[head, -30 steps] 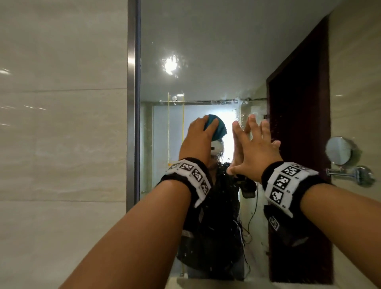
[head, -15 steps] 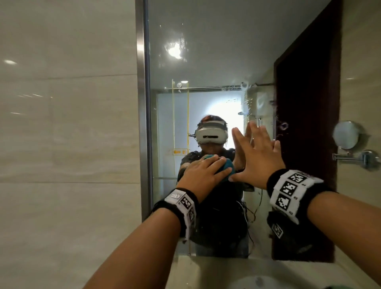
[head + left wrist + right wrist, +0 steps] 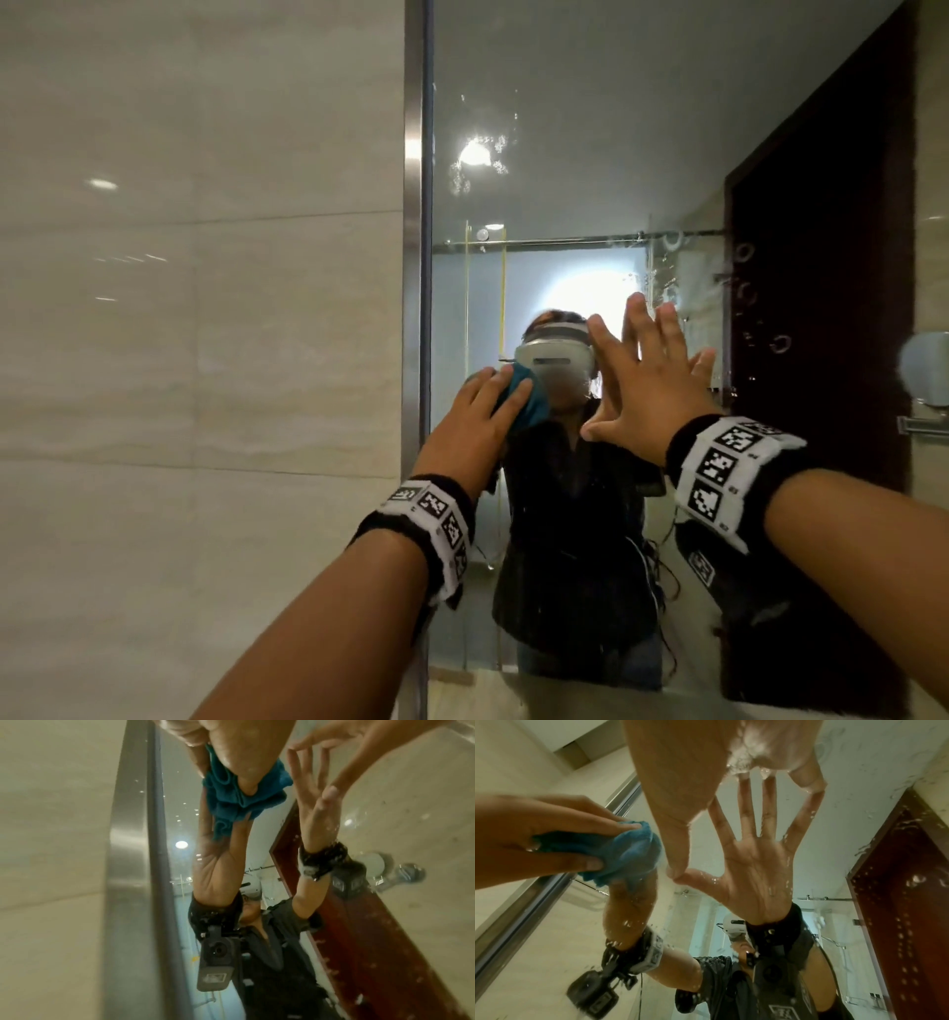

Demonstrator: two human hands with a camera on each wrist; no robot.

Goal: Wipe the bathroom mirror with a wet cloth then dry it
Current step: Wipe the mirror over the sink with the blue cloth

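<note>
The bathroom mirror fills the wall ahead, speckled with water drops. My left hand grips a bunched teal cloth and presses it on the glass close to the mirror's left edge. In the left wrist view the cloth bulges out under my palm. From the right wrist, my left hand's fingers and thumb pinch the cloth. My right hand lies flat on the glass to the right of the cloth, fingers spread, wet, holding nothing.
A steel frame borders the mirror on the left, with a beige tiled wall beyond. A round shaving mirror on an arm sticks out at the right. A pale counter edge runs below the mirror.
My left hand has carried the cloth down from fingertip height beside my right hand, then left toward the steel frame. My right hand has stayed flat on the glass.
</note>
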